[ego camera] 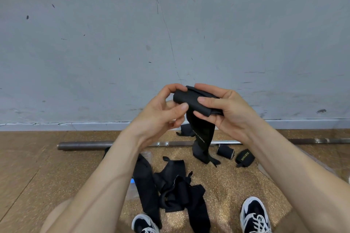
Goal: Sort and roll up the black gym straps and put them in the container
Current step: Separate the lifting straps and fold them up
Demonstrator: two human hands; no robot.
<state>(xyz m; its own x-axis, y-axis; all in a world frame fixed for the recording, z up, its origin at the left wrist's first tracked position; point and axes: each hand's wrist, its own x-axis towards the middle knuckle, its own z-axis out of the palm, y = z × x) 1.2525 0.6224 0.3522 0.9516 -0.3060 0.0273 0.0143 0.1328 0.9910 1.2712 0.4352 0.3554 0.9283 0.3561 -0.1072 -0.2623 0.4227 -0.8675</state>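
left hand [166, 108] pinches one end of the half-rolled black strap [186, 97], right hand [225, 109] grips the other, tail hanging toward 6 o'clock. i'd keep that tail taut and the edges lined up while winding, or the roll probably goes cone-shaped and loose.

The held strap [201, 119] was plain black with faint pale lettering, one rolled strap [244, 157] bore yellow-green letters, the shoes [254, 212] were black with white laces, the floor [231, 185] was speckled tan, and the wall [113, 43] was scuffed grey-blue.
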